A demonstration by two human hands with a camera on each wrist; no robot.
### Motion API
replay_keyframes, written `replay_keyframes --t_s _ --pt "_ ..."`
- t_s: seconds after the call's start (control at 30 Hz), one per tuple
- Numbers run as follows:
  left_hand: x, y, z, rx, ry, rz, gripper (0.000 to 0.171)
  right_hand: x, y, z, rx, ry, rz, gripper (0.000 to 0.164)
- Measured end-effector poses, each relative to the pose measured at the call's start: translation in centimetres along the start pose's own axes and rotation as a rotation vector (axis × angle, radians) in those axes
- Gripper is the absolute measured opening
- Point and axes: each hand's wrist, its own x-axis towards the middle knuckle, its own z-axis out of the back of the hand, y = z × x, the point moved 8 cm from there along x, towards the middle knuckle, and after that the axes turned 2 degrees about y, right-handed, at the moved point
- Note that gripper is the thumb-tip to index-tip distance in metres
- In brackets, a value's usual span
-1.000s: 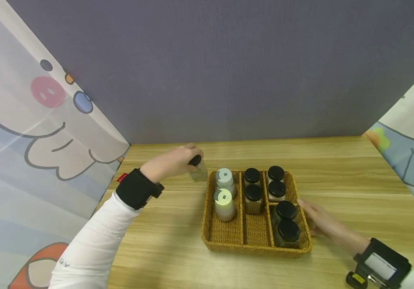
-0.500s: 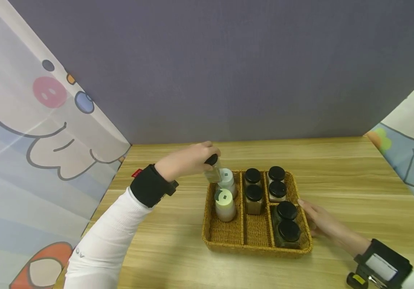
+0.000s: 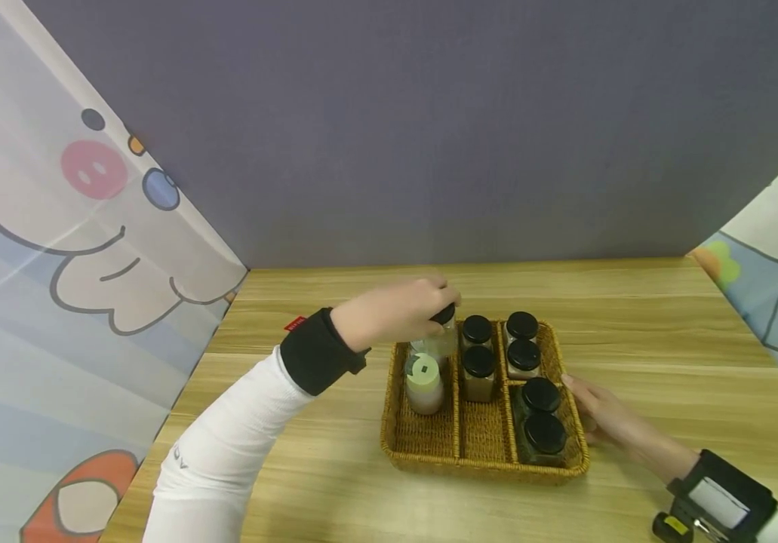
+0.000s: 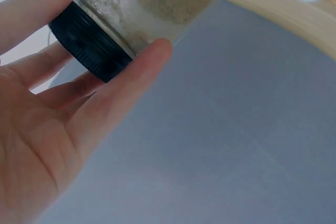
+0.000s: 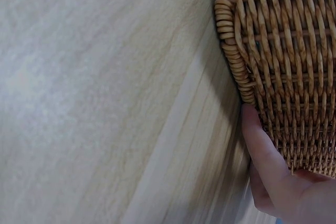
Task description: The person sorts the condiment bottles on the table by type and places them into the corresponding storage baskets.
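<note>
My left hand [image 3: 402, 308] pinches a clear jar [image 3: 444, 341] by its black lid, over the back of the basket's left compartment. In the left wrist view the jar [image 4: 157, 3] is tilted and holds a tan powder; finger and thumb lie at its ribbed lid [image 4: 89, 38]. Below it in the head view, a pale-capped bottle [image 3: 417, 346] is mostly hidden. A bottle with a pale green cap [image 3: 424, 388] stands in front of that one. My right hand [image 3: 602, 411] rests against the right side of the wicker basket [image 3: 484, 471], fingers along its woven wall [image 5: 283, 66].
Black-lidded jars stand in the basket: two in the middle compartment [image 3: 478, 373], two at back right [image 3: 522, 353] and two at front right [image 3: 543, 422]. A wood-grain table [image 3: 321, 467] bears the basket, with a grey panel [image 3: 429, 136] behind it.
My left hand has carried the jar rightward, from left of the basket to over its left compartment. My right hand and the basket have stayed in place.
</note>
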Motion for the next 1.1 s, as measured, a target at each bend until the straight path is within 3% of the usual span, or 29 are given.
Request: replay_keyframes --t_s 0.23,0.5,0.77,1.1 --pt "0.2 -2.0 -0.5 0.080 0.058 -0.022 0.045 -0.1 0.0 -0.1 -0.007 -0.004 -0.005 0.073" --pt "0.0 -4.3 -1.0 0.211 0.034 -0.117 0.035 -0.1 0.2 -0.1 -0.006 0.006 0.001 0.073" --pt "0.6 -5.8 -2.1 0.219 0.135 -0.130 0.046 -0.1 0.2 -0.2 -0.006 0.022 0.008 0.071" --pt "0.8 -7.4 -3.4 0.311 0.115 -0.201 0.043 -0.1 0.0 -0.1 -0.015 0.005 -0.007 0.074"
